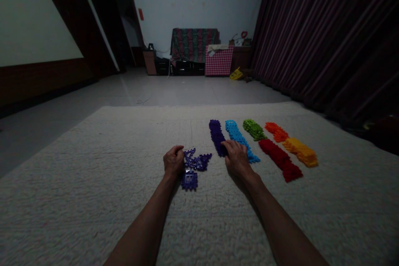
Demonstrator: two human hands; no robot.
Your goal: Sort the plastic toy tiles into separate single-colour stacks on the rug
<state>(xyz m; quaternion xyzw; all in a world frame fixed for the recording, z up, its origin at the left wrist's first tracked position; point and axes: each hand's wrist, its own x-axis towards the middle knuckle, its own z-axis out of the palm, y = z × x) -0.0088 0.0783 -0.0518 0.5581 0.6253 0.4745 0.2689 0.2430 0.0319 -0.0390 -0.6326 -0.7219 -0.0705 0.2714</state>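
Several loose purple plastic pieces (196, 162) lie on the white rug (93, 199) in front of me, one square piece (189, 180) nearest. My left hand (173, 162) is curled into a loose fist at their left edge, touching them. My right hand (237, 158) rests on the near end of a stacked purple row (216, 135), fingers bent over it. To the right lie more stacked rows: blue (237, 135), green (254, 129), red (279, 159), orange (276, 131) and yellow (301, 151).
The rug covers a grey tiled floor (174, 87). A dark striped curtain (327, 41) runs along the right. At the far wall stand a cloth-covered cabinet (195, 45), a checked box (219, 61) and a small brown stand (150, 61).
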